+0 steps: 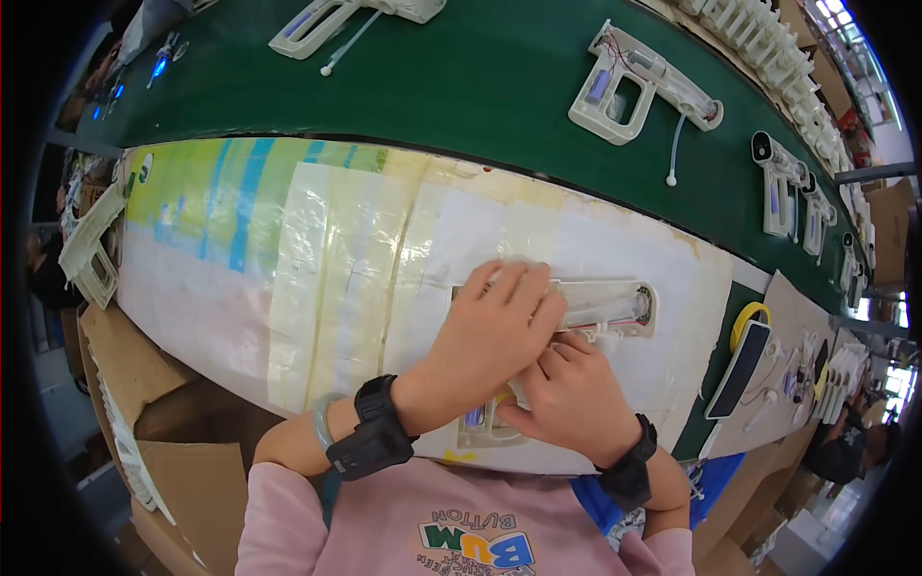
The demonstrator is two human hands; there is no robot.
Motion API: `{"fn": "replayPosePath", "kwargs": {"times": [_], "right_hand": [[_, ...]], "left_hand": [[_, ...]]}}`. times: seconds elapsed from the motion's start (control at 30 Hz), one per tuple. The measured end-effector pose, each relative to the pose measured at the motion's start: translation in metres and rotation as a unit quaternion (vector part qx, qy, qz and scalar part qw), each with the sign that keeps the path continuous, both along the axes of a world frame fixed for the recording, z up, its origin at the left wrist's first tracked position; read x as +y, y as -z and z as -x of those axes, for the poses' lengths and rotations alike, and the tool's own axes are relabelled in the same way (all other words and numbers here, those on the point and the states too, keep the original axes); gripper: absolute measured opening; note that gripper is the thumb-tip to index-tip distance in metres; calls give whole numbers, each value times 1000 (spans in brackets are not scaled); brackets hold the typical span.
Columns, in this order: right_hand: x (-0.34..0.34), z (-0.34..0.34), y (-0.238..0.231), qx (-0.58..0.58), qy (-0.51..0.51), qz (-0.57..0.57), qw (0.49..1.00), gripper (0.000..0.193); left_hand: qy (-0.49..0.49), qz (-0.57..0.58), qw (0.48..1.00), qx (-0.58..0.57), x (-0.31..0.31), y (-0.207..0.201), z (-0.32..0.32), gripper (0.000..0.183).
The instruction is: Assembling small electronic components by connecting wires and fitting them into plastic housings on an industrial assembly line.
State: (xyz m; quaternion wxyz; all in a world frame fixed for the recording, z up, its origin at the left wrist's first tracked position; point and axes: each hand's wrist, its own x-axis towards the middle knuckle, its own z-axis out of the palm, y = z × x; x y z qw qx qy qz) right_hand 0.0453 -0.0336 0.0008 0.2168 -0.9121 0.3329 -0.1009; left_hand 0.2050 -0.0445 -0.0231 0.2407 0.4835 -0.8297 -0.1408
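A white gun-shaped plastic housing [605, 300] lies on its side in front of me, its open face up. A clear cylindrical part and red wire show in its barrel, and a purple battery [474, 416] shows in its handle. My left hand [504, 322] bends over the housing's rear upper part with its fingers curled onto it. Close below, my right hand [569, 392] has its fingers bent together at the middle of the housing, against the left hand. Whatever the right fingertips pinch is hidden. My hands cover much of the housing between barrel and handle.
Similar open housings [629, 82] with batteries and thin tubes lie on the green belt [461, 82] beyond the taped board [221, 317]. At right are a phone [738, 370] and a yellow tape roll [749, 322]. A cardboard box [192, 480] stands at left.
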Motion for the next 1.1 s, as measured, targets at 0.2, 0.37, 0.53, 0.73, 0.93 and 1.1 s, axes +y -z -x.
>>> {"fn": "replayPosePath", "kwargs": {"times": [0.2,0.37,0.53,0.73,0.93,1.1], "right_hand": [[-1,2,-4,-12,6,-37,999,31],[0,0,-6,-19,18,-48,999,32],[3,-1,-5,-9,21,-33,999,34],[1,-2,-9,25,24,-65,997,32],[3,-4,-9,27,25,-64,997,32],[3,-4,-8,7,25,-56,998,32]], "left_hand": [[-68,-69,995,35,8,-27,-51,23],[-32,-79,992,88,13,-16,-66,19],[-34,-49,998,3,15,-12,-56,25],[-175,-38,981,72,16,-9,-45,34],[-135,-7,987,88,16,3,-52,34],[-121,-21,986,117,14,7,-57,33]]}}
